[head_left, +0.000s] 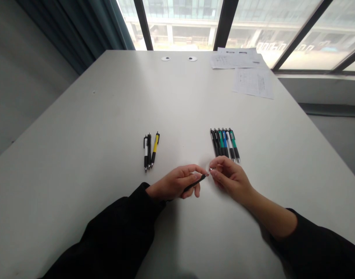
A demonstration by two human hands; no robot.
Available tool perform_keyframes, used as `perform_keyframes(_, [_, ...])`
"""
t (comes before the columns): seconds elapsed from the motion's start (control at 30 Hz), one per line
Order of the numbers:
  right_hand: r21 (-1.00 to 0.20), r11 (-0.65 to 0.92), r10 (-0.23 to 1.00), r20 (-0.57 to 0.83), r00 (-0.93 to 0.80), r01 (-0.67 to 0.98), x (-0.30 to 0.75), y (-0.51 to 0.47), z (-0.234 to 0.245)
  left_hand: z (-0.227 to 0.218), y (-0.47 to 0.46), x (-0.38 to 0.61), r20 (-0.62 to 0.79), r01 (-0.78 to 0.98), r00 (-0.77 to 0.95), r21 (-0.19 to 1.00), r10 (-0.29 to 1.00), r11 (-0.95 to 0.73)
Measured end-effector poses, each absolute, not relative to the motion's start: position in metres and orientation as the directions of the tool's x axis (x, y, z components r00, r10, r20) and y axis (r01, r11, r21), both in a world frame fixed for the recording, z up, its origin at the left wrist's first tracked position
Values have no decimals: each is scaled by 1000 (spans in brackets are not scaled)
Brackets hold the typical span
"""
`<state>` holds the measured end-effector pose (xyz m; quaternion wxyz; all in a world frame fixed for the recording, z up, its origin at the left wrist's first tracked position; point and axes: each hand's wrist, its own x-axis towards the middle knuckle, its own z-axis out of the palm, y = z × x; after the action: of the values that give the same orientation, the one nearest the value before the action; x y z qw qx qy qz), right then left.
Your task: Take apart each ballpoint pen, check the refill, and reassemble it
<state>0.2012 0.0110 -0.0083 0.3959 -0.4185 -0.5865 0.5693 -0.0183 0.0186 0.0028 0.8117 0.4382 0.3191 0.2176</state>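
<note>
My left hand is closed around a black pen, whose narrow end points to the right and slightly up. Just right of that end, my right hand pinches a small silvery piece between thumb and fingertips; it is too small to name surely. A slight gap separates the piece from the pen. Beyond my left hand lie a white and black pen, a black pen and a yellow and black pen. Behind my right hand is a row of several pens in black, green, blue and white.
Printed sheets of paper lie at the far right of the white table. Two white oval pieces with dark spots sit near the far edge. Windows and a dark curtain stand behind it.
</note>
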Motion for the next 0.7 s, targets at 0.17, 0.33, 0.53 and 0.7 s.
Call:
perform_keyframes(0.17, [-898,233,962,157,-224,372,201,13,-8,4,25,-22,-341,-117,621,850,705,514])
perform_keyframes(0.33, [-748,421,882,205,-424,513,199,14,-7,5,29,-24,-343,-191,510,849,789,492])
perform_keyframes(0.53, [-740,421,877,184,-443,525,199,14,-8,7,28,-23,-364,-190,493,841,790,506])
perform_keyframes(0.7, [-780,389,894,190,-406,491,200,13,-6,6,26,-21,-358,-151,508,858,783,491])
